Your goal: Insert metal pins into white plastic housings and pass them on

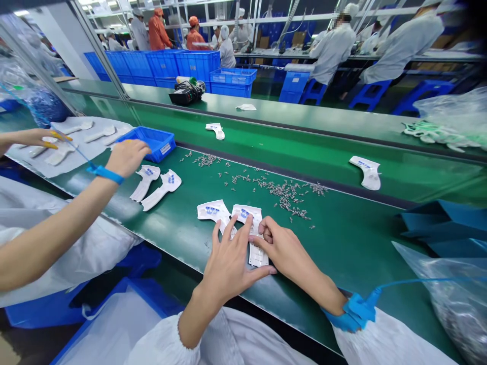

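Note:
Two white, pistol-shaped plastic shells with blue marks lie side by side in front of me, the left shell (213, 209) and the right shell (259, 256). My left hand (228, 263) has its fingers spread, with fingertips resting on or just over both shells. Thumb and forefinger of my right hand (283, 246) come together at the right shell's edge; whatever is between them is too small or hidden to see. A blue wrist strap (352, 312) circles my right wrist. Small metal pieces (285, 192) are scattered behind the shells.
A co-worker's hand (127, 159) reaches past a blue tray (152, 142) on the left, near two more shells (162, 190). Single shells lie on the green belt (266, 139) behind. Blue folded sheets (445, 223) and a clear plastic bag (456, 299) stand at right.

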A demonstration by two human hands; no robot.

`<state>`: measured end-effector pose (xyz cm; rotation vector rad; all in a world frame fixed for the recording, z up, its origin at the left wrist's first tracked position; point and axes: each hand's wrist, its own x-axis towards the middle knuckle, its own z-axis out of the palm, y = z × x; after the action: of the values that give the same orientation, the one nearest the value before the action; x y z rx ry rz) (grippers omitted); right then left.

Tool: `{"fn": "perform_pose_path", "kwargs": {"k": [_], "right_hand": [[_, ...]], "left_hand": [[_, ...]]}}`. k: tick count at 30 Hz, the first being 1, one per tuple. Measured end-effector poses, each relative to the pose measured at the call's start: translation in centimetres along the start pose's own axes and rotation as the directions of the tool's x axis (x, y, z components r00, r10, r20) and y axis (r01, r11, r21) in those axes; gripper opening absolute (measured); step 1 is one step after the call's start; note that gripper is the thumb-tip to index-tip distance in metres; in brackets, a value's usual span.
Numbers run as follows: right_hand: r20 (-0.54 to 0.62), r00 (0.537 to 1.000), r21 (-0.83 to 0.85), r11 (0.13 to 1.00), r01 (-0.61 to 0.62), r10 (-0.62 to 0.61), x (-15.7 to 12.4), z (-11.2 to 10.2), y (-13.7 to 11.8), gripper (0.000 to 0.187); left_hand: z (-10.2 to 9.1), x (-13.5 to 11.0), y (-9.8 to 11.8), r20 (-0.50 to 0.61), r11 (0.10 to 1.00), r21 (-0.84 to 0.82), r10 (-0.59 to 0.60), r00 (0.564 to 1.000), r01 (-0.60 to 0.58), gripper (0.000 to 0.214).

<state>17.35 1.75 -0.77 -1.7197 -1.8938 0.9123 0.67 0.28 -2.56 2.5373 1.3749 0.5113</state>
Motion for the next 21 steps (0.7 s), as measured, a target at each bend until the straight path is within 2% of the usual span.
{"fn": "perform_pose_path", "kwargs": {"k": [4,7,10,11,13,16,21], "right_hand": [[0.0,1.0,0.032,0.999,0.015,-0.015,0.1,-0.2,0.0,0.021],[-0.047,0.999,0.054,0.998,0.025,-0.023,0.0,-2.2,1.2,0.029],[-0.228,0.973,-0.141,0.99,0.002,-0.034,-0.2,-5.2,4.2,0.029],[-0.264,0.963,-0.226,0.974,-0.015,-0.046,-0.3,-6.0,5.4,0.03],[-0.265,0.963,-0.351,0.935,-0.049,-0.048,-0.6,-7.0,7.6,0.031],[-0.214,0.977,-0.399,0.914,-0.068,-0.021,-1.0,-7.3,9.3,0.025],[-0.248,0.969,-0.311,0.948,-0.073,-0.006,-1.0,-7.0,8.5,0.022]], "left_hand": [[-0.1,0.0,0.1,0.013,1.0,0.002,-0.015,1.0,0.015,0.097],[-0.1,0.0,0.1,0.015,1.0,-0.004,-0.024,1.0,0.024,0.098],[-0.3,0.0,0.1,0.014,1.0,-0.016,-0.025,1.0,0.025,0.098],[-0.3,0.0,0.1,0.014,1.0,-0.019,-0.025,1.0,0.025,0.098],[-0.3,0.0,0.1,0.01,0.999,-0.023,-0.026,1.0,0.027,0.098],[-0.2,0.0,0.0,-0.003,0.999,-0.024,-0.027,1.0,0.027,0.098],[0.1,0.0,-0.1,-0.023,1.0,-0.018,-0.016,1.0,0.016,0.097]]}}
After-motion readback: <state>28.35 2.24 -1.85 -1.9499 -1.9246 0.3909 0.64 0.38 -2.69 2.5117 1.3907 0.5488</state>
